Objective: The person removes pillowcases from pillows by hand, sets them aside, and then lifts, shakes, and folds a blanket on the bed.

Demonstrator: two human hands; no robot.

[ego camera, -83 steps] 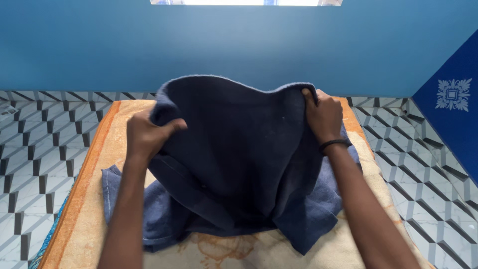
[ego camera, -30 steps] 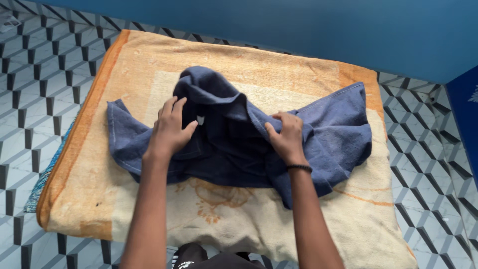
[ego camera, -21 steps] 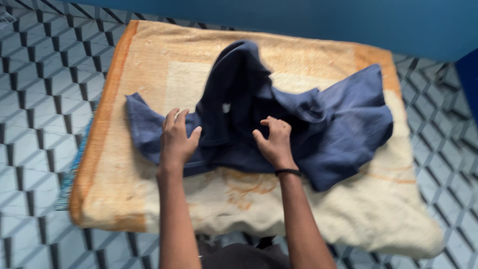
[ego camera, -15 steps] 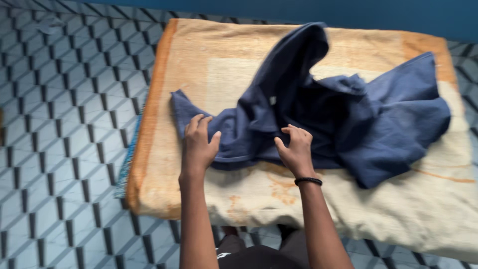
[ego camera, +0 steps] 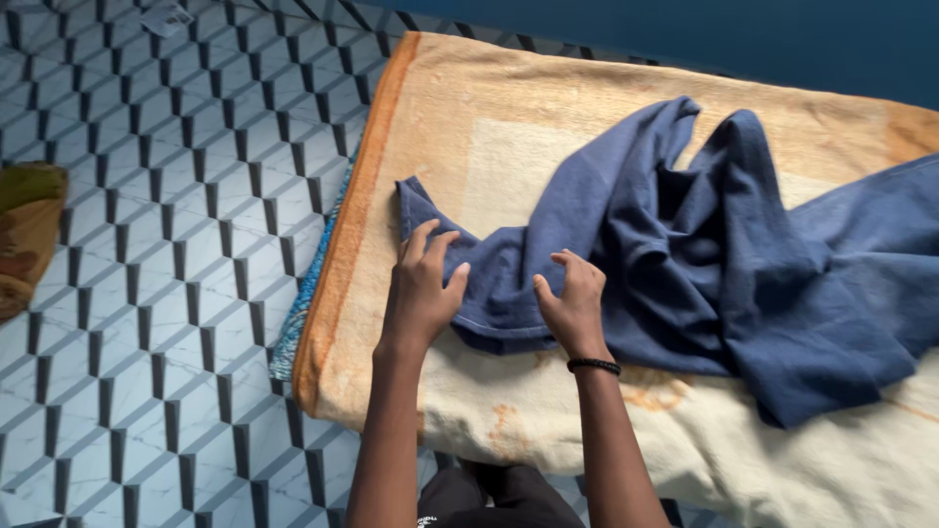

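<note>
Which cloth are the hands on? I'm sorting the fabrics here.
The blue towel: both the left hand and right hand rest on it. It lies on the orange-bordered blanket, not the floor cloth.

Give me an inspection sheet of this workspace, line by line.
Surface: orange and cream blanket spread over a low pad on the tiled floor.
Job's things: dark blue towel, crumpled and bunched, lying on the blanket.
Clutter: olive and brown cloth on the floor at far left; small pale item on the tiles at top.
Grippers: left hand flat on the towel's near corner; right hand fingers curled, on the towel's edge, with a black wristband.
Cables: nothing seen.
Surroundings: blue wall behind.
</note>
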